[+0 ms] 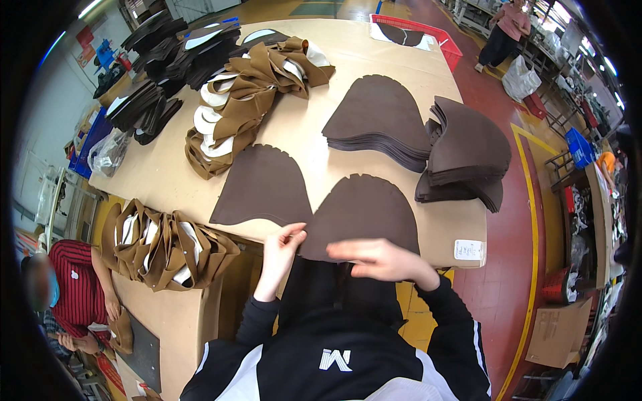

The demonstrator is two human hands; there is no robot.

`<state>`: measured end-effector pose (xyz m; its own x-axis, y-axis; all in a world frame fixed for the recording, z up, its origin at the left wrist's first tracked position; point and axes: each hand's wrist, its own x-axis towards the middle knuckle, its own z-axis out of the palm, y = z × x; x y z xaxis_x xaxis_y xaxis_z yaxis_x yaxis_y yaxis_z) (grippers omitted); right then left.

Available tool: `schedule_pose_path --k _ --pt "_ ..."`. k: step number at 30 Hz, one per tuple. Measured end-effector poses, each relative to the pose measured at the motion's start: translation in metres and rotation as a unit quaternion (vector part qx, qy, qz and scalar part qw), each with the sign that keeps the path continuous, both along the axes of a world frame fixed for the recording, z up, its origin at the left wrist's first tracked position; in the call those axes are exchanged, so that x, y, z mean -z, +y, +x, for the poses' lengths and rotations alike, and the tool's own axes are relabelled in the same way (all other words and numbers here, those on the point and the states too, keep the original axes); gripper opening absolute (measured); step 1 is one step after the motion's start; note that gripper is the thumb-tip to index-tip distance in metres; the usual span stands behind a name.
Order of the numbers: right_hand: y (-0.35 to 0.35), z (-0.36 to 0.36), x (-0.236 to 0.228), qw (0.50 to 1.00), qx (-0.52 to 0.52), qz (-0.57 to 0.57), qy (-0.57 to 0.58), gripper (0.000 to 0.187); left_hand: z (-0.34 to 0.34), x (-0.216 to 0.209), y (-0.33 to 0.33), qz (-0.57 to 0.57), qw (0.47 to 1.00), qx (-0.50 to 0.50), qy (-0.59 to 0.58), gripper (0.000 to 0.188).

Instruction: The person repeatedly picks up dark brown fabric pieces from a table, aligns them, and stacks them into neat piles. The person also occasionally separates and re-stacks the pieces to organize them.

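Note:
Directly in front of me a dark brown bell-shaped panel (364, 210) with a notched curved top lies at the table's near edge. My left hand (279, 250) has thumb and forefinger closed at its left lower corner. Stretched flat over its lower edge, my right hand (384, 259) is open. Another panel of the same shape (262, 187) lies to the left, its lower edge curving inward. Beyond them is a neat stack of such panels (381, 117). Right of that stack, a second, fanned pile (468, 147) sits near the table's right side.
Folded tan-brown pieces with white linings (234, 100) run across the tan table (341, 50), and more (167, 247) lie on a lower surface at left. Dark stacks (144, 107) fill the far left. A red basket (449, 48) borders the far edge. A person in stripes (80, 284) works at left.

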<state>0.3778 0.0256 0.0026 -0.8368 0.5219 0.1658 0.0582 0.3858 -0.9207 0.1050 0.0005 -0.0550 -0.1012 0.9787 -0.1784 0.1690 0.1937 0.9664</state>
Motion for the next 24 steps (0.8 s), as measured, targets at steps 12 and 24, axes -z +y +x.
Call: schedule_pose_path --k 12,24 --pt "0.051 0.013 0.044 0.83 0.198 0.407 -0.327 0.081 -0.116 -0.017 0.034 0.19 0.914 -0.206 0.295 0.03" --pt "-0.017 0.014 0.014 0.988 -0.024 0.129 -0.079 0.055 0.026 -0.017 -0.02 0.18 0.942 0.043 0.281 0.048"
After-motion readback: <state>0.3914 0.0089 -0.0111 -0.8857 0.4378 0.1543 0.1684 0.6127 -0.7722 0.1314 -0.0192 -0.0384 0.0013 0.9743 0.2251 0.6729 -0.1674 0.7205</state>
